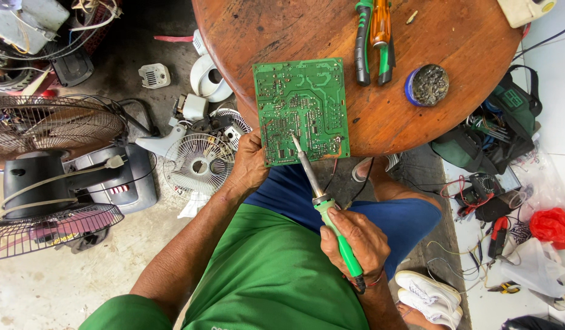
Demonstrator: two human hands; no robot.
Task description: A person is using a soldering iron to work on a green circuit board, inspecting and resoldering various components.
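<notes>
We are looking down on a seated person working at a round wooden surface [417,116]. The right hand [355,241] is closing its fingers [340,223] around the green handle of a soldering iron [322,201], and the iron's metal tip is resting on the green circuit board [302,110]. The left hand [250,164] is gripping the board's near left corner, its fingers mostly hidden beneath the board, so we are seeing only the thumb side pressing the edge. The board is lying solder side up, partly overhanging the near edge of the surface.

Beyond the right fingers, further across the surface, a small round blue tin [427,85] is holding a grey, crumbly mass whose nature we cannot tell. Just left of the tin, green-handled pliers [363,43] and an orange-handled screwdriver [380,24] are lying side by side. To the right of the right hand, on the floor, an open green tool bag [496,122] is showing tools and wires inside, and a red plastic bag [554,226] is lying near it. To the left of the left hand, a small white fan grille [197,164] and a large dark fan [50,165] are sitting on the floor.
</notes>
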